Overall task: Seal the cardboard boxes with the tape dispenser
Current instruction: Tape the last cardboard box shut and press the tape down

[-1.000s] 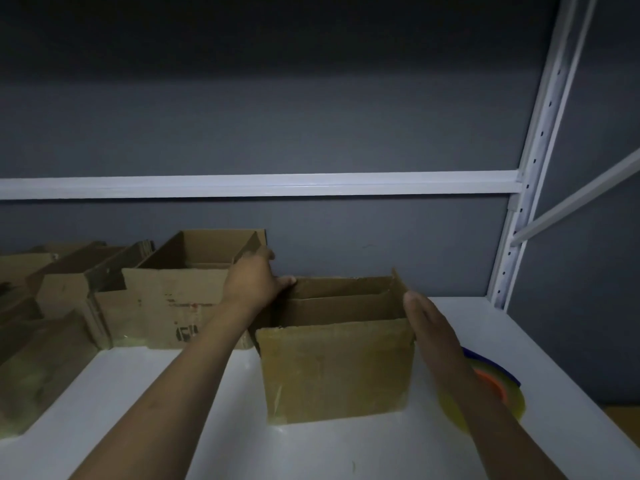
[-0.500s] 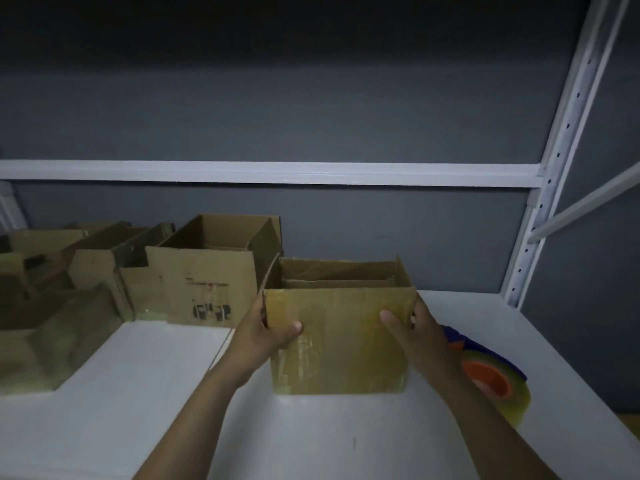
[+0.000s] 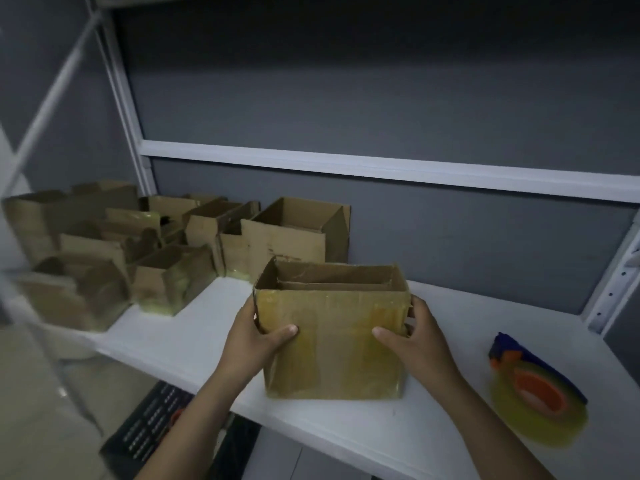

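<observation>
Open cardboard box (image 3: 332,344) stands upright near the front edge of the white shelf (image 3: 194,334), top unsealed, with a flap showing folded down inside. Its front face carries yellowish tape across the upper band and along the lower edge.

Left hand (image 3: 251,341) grips the box's left front corner, thumb laid on the front face, fingers wrapped round the left side. Right hand (image 3: 420,342) grips the right front corner in like manner, thumb on the front face, fingers behind the right side. Both hands are clamped on the same box, one at each side, set apart by its width.

Tape dispenser (image 3: 535,393) lies on the shelf to the right of the box, apart from the right hand and untouched: blue body, orange hub, roll of yellowish clear tape.

A cluster of other open boxes (image 3: 291,237) sits at the back left of the shelf, several with tape at the base. A white rail (image 3: 381,168) crosses the grey back wall. A dark slotted crate (image 3: 152,420) shows below the shelf at left; the view is dim and blurred toward the left edge
</observation>
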Tool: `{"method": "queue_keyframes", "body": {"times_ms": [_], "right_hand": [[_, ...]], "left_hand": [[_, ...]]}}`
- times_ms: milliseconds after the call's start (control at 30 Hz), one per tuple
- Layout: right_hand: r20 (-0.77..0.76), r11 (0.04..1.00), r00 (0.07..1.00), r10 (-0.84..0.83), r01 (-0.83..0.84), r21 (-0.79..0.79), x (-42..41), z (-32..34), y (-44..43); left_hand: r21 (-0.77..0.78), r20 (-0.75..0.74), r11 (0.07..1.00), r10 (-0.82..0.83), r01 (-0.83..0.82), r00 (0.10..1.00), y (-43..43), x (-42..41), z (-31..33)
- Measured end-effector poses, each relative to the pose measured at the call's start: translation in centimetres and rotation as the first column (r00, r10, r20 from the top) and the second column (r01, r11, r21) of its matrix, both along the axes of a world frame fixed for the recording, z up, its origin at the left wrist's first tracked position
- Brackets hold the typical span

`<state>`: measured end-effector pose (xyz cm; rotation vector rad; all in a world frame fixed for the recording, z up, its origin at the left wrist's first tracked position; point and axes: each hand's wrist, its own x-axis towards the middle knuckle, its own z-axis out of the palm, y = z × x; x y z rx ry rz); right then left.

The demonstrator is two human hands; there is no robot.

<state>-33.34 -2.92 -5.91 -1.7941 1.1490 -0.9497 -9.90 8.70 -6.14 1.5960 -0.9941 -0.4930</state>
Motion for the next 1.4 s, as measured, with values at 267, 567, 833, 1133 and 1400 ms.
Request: {"method": "queue_keyframes", "body": {"times_ms": [267, 567, 833, 1133, 1400], "right_hand": [[-0.104, 0.996, 0.994, 0.019, -0.028, -0.083, 10.2, 0.6, 2.4], [-0.268, 0.992, 0.957, -0.108, 0.085, -0.098, 24.4, 0.9, 0.8], [-0.190, 0.984, 0.977, -0.096, 0.064, -0.169, 31.2, 1.6, -1.5], [-0.309, 0.946, 0.922, -0.231, 0.140, -0.291, 32.6, 0.7, -1.7], [-0.603, 0.950, 0.765, -0.226, 0.036, -0.311, 30.1, 1.0, -2.1]], "left_hand": [[0.045, 0.192, 0.992, 0.104, -0.115, 0.976, 3.2, 9.9, 1.1], [0.140, 0.372, 0.986, 0.028, -0.086, 0.928, -1.2, 24.5, 2.7], [0.173, 0.385, 0.984, -0.103, 0.038, 0.917, -5.6, 33.1, 2.0], [0.225, 0.447, 0.974, -0.141, 0.041, 0.883, -6.9, 35.1, 1.2], [0.217, 0.781, 0.961, -0.066, -0.170, 0.622, -5.4, 32.4, 3.8]]}}
